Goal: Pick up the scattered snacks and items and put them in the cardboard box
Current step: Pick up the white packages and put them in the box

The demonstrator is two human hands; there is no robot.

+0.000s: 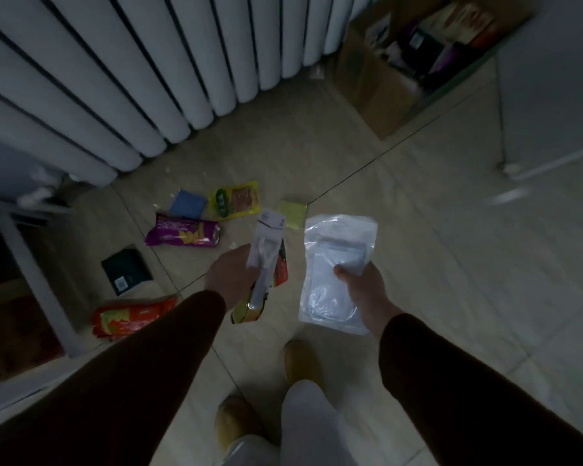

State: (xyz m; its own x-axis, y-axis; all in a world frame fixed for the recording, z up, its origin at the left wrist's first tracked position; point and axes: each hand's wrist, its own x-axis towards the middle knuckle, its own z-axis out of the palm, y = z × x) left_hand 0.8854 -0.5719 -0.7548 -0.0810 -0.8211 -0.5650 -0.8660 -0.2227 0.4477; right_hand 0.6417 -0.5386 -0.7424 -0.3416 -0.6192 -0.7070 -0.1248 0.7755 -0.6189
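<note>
**Both hands loaded; carry to the box is the step in hand**

The left hand [231, 275] is clamped on a small stack: a white carded packet [266, 243] on top, with a red snack packet [281, 272] and something yellow-gold beneath it, poking out at the lower end. The right hand [362, 287] is closed on a clear plastic pouch [334, 264], thumb on its face, the pouch hanging below the grip.

The cardboard box [381, 85] stands open at the far right, beside the radiator [115, 79], well apart from both hands and already holding some goods.

Remaining on the floor [418, 230]: a blue packet [187, 203], a yellow-green snack bag [234, 201], a pale yellow packet [293, 213], a purple snack bag [184, 233], a dark box [127, 270] and a red snack bag [132, 319] near the left sleeve.

Assessment: the task looks roughly part done, with six items still down. The sound course is to walk the present load to the box and release it low over the opening.

Risks noted: the left-hand stack is layered and slippery, and the lower packets could slide out if the grip slackens. The pouch is limp and may catch the box rim. The picture is dim and blurred, so packet contents cannot be confirmed.
</note>
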